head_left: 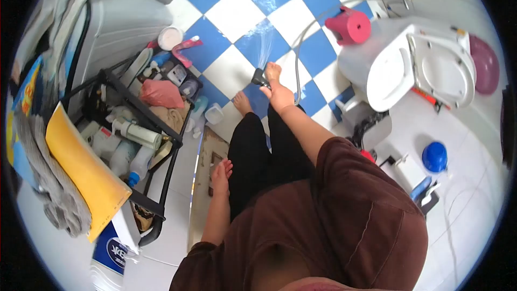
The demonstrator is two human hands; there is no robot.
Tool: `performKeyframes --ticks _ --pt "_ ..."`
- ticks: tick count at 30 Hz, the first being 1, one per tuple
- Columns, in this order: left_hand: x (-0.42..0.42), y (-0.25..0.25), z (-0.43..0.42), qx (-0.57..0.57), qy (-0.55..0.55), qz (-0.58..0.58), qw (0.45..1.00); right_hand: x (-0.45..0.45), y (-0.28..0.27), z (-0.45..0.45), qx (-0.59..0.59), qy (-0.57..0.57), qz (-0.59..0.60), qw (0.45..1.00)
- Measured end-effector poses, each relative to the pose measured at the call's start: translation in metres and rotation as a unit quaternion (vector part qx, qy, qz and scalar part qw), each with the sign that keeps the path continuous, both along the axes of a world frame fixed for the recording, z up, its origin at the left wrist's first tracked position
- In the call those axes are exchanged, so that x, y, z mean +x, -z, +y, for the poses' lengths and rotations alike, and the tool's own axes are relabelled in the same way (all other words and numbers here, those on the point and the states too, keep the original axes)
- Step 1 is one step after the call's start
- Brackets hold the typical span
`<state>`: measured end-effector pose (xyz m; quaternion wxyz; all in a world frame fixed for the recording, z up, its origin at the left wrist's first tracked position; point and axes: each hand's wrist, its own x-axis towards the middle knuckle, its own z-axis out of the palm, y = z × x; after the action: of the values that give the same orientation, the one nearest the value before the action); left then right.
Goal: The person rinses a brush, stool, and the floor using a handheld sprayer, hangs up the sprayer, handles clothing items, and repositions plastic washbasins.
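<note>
Right grip [280, 97] wrapped round showerhead [259, 77], left grip [221, 177] half-curled, empty, glossy checkered tiles [234, 15]

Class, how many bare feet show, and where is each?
2. The bare right foot is partly hidden behind the right hand holding a black shower head; the bare left foot is farther back on blue-and-white floor tiles. No others show.

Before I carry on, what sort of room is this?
Most likely a bathroom: there is a white toilet, and the right hand holds a shower head spraying water onto a blue-and-white tiled floor.
</note>
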<state>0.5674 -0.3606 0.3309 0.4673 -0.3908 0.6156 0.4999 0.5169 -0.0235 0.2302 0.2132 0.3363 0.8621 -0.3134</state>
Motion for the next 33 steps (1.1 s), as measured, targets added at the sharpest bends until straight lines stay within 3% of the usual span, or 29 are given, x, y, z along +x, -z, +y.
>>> performKeyframes --ticks 7,12,17,19,22,25,29,33 --pt "-0.001 0.01 -0.018 0.007 0.123 -0.011 0.992 0.096 0.002 0.065 0.063 0.082 -0.194 0.976" --pt "0.01 0.011 -0.03 -0.006 0.275 0.033 0.961 0.122 0.024 0.085 0.059 0.096 -0.203 0.973" --pt "0.0 -0.003 -0.011 -0.028 0.419 0.091 0.903 0.082 0.06 0.081 0.045 0.06 -0.114 0.991" --pt "-0.003 -0.008 -0.005 -0.026 0.434 0.091 0.896 0.045 0.038 0.077 0.043 0.074 0.024 0.996" --pt "-0.009 -0.007 0.003 -0.033 0.439 0.102 0.892 0.004 0.074 0.081 0.113 -0.036 -0.006 0.993" --pt "-0.015 -0.004 0.012 -0.06 0.439 0.072 0.894 -0.042 0.058 0.104 -0.005 -0.018 -0.042 0.999" --pt "-0.029 -0.005 0.042 -0.073 0.402 0.067 0.91 -0.079 0.055 0.145 -0.011 0.035 -0.059 0.998" --pt "-0.054 -0.015 0.103 -0.082 0.346 0.052 0.933 -0.118 0.048 0.157 -0.012 -0.042 -0.007 0.999"
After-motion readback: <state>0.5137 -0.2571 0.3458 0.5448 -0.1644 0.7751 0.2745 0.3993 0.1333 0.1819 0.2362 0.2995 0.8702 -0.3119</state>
